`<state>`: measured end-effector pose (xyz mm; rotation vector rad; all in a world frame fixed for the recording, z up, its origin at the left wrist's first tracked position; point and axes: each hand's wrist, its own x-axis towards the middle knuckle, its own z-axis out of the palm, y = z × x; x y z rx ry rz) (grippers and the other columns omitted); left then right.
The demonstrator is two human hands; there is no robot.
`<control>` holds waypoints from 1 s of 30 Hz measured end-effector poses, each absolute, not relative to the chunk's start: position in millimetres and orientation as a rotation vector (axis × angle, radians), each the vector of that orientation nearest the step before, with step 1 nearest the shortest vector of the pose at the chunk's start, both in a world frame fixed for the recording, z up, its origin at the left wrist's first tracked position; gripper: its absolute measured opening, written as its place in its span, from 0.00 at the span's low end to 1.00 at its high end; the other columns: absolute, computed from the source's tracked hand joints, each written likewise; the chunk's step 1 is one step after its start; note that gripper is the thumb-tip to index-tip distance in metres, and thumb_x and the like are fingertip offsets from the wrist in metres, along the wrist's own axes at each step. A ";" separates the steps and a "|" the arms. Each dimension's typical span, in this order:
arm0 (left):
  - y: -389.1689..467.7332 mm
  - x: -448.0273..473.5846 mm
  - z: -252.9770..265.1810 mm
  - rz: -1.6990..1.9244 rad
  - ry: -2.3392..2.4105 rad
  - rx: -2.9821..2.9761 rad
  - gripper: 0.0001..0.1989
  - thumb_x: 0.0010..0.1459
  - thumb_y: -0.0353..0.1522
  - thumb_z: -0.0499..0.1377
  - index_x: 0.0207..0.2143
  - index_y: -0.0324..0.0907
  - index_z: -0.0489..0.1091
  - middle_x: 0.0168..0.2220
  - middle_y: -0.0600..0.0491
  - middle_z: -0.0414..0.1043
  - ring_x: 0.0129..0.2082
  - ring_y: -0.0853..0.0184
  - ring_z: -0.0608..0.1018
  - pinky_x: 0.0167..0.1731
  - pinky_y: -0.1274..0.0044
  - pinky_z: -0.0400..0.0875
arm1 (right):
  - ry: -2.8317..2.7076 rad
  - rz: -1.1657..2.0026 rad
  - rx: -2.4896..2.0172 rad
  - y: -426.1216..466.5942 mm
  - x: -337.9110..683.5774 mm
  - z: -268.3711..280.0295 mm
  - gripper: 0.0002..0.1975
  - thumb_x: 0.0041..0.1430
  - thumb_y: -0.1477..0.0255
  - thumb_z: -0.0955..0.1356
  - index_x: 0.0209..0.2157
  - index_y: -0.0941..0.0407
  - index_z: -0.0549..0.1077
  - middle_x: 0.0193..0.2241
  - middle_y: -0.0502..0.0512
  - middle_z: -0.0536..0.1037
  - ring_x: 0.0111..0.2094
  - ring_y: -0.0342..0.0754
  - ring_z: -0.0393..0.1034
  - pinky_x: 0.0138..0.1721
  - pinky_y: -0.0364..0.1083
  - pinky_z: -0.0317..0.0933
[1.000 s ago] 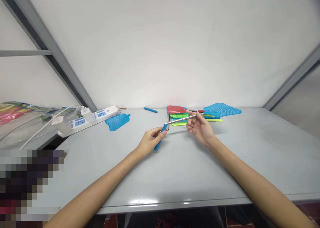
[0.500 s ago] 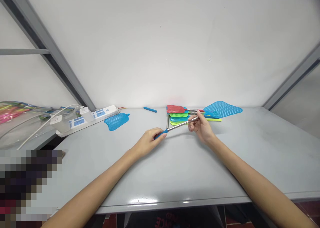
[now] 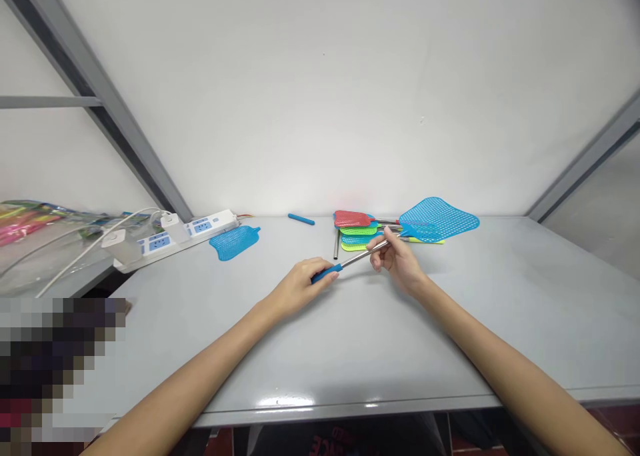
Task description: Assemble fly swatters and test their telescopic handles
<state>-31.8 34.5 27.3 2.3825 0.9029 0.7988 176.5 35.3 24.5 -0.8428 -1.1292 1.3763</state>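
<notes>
A fly swatter with a blue mesh head, a metal rod and a blue handle is held between my hands above the table. My left hand is closed around the blue handle. Thumb and fingers of my right hand close on the rod, just below the mesh head. Behind it lies a pile of swatters with a red mesh head on top and green and blue ones beneath. Beside the pile rests a bare metal tube. The held swatter partly covers the pile's handles.
A loose blue mesh head and a blue handle lie farther left on the grey table. A white power strip with plugged-in chargers sits by the left frame post, near plastic-wrapped colourful items. A white wall stands behind.
The swatter's mesh head and my right hand have moved slightly left, toward my left hand. Less rod shows between handle and head. My left hand has barely shifted.
</notes>
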 end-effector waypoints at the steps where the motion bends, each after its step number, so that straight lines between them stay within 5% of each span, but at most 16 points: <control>1: 34.2 -31.4 27.1 0.799 0.898 2.381 0.13 0.53 0.38 0.46 0.32 0.41 0.67 0.28 0.53 0.67 0.28 0.70 0.68 0.30 0.78 0.60 | -1.161 1.397 -0.847 33.8 174.3 24.9 0.21 0.51 0.57 0.57 0.24 0.58 0.71 0.11 0.51 0.65 0.15 0.41 0.58 0.18 0.41 0.53; 30: 37.1 -31.0 21.5 0.788 0.916 2.424 0.12 0.54 0.36 0.47 0.33 0.40 0.66 0.30 0.54 0.67 0.29 0.73 0.67 0.30 0.80 0.59 | -1.329 1.525 -0.978 33.4 167.8 25.4 0.22 0.52 0.58 0.57 0.33 0.61 0.70 0.15 0.52 0.68 0.15 0.40 0.61 0.16 0.39 0.55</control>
